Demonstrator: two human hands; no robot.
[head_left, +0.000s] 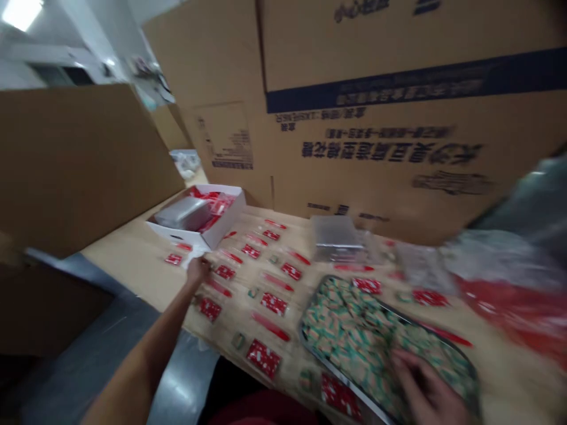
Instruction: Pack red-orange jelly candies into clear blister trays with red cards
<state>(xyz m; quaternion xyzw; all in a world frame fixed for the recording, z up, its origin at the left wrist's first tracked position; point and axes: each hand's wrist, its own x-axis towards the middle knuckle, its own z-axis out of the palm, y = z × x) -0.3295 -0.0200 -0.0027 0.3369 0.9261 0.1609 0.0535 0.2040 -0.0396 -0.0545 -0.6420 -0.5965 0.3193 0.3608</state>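
The picture is smeared by motion. My left hand (198,270) reaches out over the wooden table (133,260), near a white slip and small red packets (273,303) laid out in rows; its fingers are too blurred to read. My right hand (425,389) rests in a metal tray (310,342) filled with green-and-tan wrapped sweets (354,330), fingers curled down among them. Thin red strips (270,326) lie between the packets.
A white box (221,227) with red packets and a grey bag stands at the back left. A clear plastic stack (336,239) sits behind the tray. Large cardboard cartons (376,118) wall the back and left. Plastic bags with red contents (509,295) lie at right.
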